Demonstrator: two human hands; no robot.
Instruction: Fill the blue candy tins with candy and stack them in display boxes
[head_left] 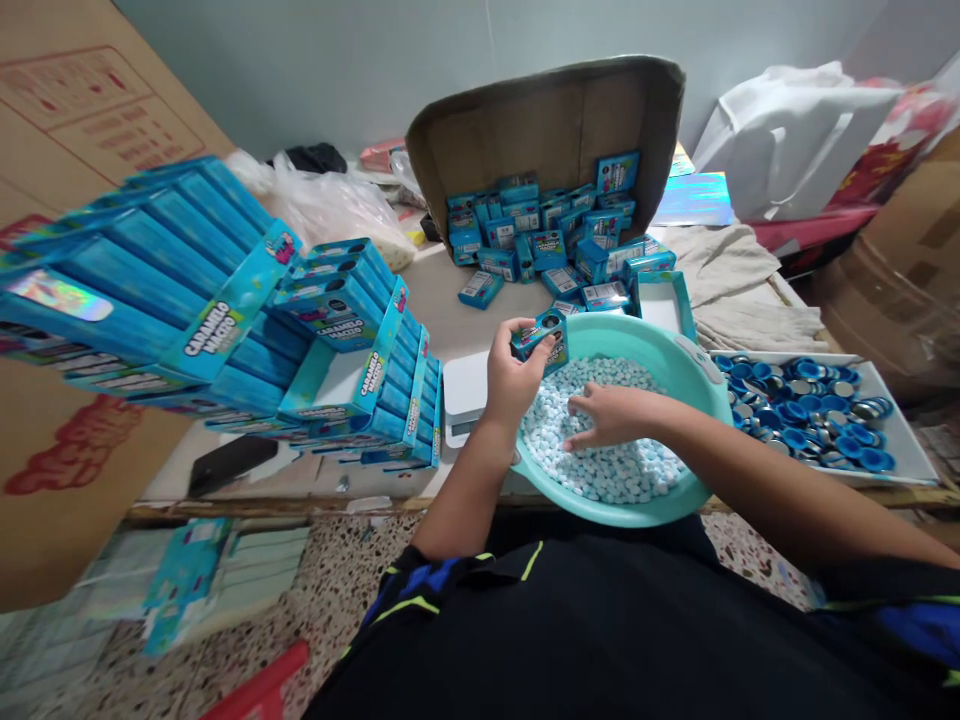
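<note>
My left hand (516,362) is closed around a small blue candy box (553,338), held over the back left rim of a turquoise basin (705,400). Pale blue and white candies (607,468) fill the bottom of the basin. Just over these candies, touching or nearly touching them, my right hand (604,415) has its fingers apart and pointing left. Whether any candy lies under its fingertips I cannot tell. A small white scale (463,392) sits left of the basin, partly behind my left wrist.
Stacked blue display boxes (225,290) rise at left. A tipped cardboard box (547,130) at the back spills several small blue boxes (549,248). An open display tray (664,300) stands behind the basin. At right, a white tray (911,430) holds blue-rimmed caps (806,410). A phone (231,464) lies front left.
</note>
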